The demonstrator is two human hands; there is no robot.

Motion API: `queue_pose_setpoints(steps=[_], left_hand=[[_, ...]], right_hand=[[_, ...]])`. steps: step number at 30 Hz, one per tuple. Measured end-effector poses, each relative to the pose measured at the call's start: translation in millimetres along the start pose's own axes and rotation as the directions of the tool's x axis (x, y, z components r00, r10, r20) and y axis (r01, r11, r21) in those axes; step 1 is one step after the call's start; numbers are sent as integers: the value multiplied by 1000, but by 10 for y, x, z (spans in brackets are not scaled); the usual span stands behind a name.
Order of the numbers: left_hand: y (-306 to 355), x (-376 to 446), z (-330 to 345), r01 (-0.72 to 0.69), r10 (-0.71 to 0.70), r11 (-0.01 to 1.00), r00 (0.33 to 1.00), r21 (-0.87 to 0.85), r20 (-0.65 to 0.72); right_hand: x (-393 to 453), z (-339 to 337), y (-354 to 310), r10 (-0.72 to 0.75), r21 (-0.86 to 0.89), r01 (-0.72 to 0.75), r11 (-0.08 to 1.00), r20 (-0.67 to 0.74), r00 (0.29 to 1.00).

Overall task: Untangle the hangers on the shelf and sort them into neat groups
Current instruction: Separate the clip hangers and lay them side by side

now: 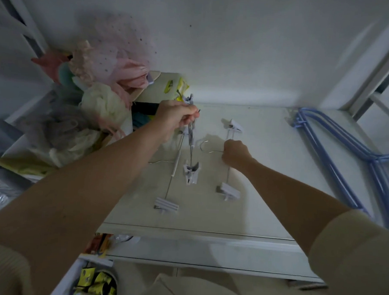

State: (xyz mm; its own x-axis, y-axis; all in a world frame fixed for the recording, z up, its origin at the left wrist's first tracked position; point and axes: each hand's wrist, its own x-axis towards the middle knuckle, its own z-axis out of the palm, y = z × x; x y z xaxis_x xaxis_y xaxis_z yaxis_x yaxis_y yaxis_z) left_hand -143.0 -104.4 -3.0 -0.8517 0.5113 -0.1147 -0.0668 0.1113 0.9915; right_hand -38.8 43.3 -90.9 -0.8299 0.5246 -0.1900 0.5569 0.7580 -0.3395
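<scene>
While the left hand (178, 118) is closed around the upper part of a white clip hanger with a thin metal bar (191, 147), lifting it so its lower clip (191, 173) dangles just above the pale shelf board (266, 185), the right hand (236, 155) is curled shut on the middle of a second white clip hanger (230, 158) lying flat on that board. A third clip hanger (172, 180) lies slanted just beside the lifted one, its bar passing close under the left hand, and I cannot tell whether the two are fully apart. If they are not, pulling upward may drag the third one along or snag its wire hook. The dangling clip could also swing and catch the loose wire hook (203, 145) that lies between the hands. Further right, well apart, a neat stack of blue plastic hangers (337, 155) rests on the shelf. To the left, a heap of pastel fabric and bags (94, 110) crowds the shelf edge, and a wide sweep of the left arm might knock it.
</scene>
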Motion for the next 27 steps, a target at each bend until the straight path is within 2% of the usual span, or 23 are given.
queue_pose_setpoints(steps=[4, 6, 9, 11, 15, 20, 24, 27], left_hand=[[37, 25, 28, -2, 1, 1000, 999, -24, -51], [59, 15, 95, 10, -13, 998, 999, -62, -45], [92, -21, 248, 48, -52, 989, 998, -141, -27], [136, -57, 334, 88, -89, 980, 996, -177, 2], [225, -121, 384, 131, -121, 974, 991, -182, 64], [300, -199, 296, 139, -123, 975, 987, -174, 102], [307, -274, 170, 109, -101, 989, 992, -102, 75], [338, -295, 21, 76, -74, 995, 997, -67, 32]], right_hand=[[8, -297, 166, 41, 60, -32, 998, -160, 986], [29, -438, 218, 78, 236, -28, 971, -207, 975], [-42, -578, 170, 83, 607, 44, 794, -179, 980], [-151, -641, 79, 42, 708, 92, 700, -169, 985], [-214, -618, -62, -53, 782, 131, 610, -124, 991], [-220, -500, -186, -52, 836, 79, 542, -61, 997], [-249, -412, -334, -94, 838, 85, 539, -40, 995], [-274, -389, -426, -120, 886, 51, 460, 5, 993]])
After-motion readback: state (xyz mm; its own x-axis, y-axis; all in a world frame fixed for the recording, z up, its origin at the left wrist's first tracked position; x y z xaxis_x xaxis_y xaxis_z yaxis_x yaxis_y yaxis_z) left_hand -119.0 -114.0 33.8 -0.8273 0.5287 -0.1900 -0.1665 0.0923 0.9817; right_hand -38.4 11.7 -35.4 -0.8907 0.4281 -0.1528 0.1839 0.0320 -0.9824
